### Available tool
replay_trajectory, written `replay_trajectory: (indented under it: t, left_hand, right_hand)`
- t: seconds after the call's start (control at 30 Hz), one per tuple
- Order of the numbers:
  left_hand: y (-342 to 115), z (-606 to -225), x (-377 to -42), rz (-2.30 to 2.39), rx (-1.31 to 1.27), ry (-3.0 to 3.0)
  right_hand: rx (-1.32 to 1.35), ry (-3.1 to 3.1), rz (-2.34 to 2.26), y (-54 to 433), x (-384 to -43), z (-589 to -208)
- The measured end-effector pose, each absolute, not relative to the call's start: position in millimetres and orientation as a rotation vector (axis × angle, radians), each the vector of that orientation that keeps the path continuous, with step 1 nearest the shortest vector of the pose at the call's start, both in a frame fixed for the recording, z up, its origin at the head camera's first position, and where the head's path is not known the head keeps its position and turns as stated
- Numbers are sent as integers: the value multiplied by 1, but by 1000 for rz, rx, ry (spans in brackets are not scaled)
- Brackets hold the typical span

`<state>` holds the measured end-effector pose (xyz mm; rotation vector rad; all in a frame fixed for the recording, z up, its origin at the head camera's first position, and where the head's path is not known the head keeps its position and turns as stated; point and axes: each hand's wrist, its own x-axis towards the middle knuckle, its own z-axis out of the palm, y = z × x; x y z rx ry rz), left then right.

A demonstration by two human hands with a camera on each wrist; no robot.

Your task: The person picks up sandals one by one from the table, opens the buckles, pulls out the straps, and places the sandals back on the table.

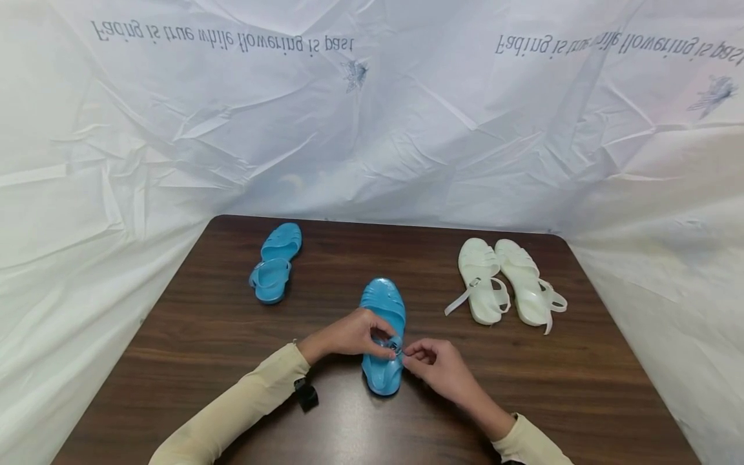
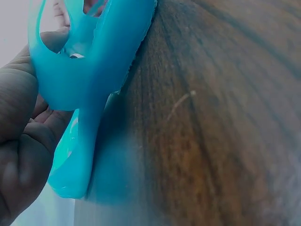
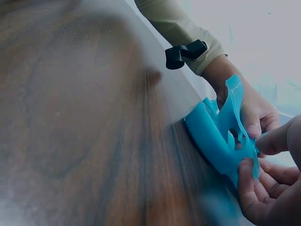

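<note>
A blue jelly sandal (image 1: 383,297) lies sole down at the middle of the table, toe pointing away from me. My left hand (image 1: 354,332) reaches over it from the left and grips its ankle strap beside the small metal buckle (image 1: 395,347). From the right, my right hand (image 1: 438,365) pinches the strap between thumb and fingers, close to the buckle. The right wrist view shows both hands meeting at the strap above the sandal's heel (image 3: 209,136). In the left wrist view the sandal's side (image 2: 70,89) hides part of the left fingers.
Another blue sandal (image 1: 281,242) lies at the table's back left. A pair of white sandals, the left one (image 1: 479,258) and the right one (image 1: 517,261), sits at the back right with straps loose. White printed sheeting (image 1: 372,129) hangs behind the dark wooden table (image 1: 232,361).
</note>
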<state>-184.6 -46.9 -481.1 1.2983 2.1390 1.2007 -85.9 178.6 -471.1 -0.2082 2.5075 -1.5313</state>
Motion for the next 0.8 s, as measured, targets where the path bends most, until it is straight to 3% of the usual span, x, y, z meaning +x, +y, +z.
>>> replay_trajectory:
  t: [0.8]
  left_hand:
    - [-43,-481,-184,1227,1351,2085]
  right_hand:
    - [-229,2652,-1452,171,-91,-469]
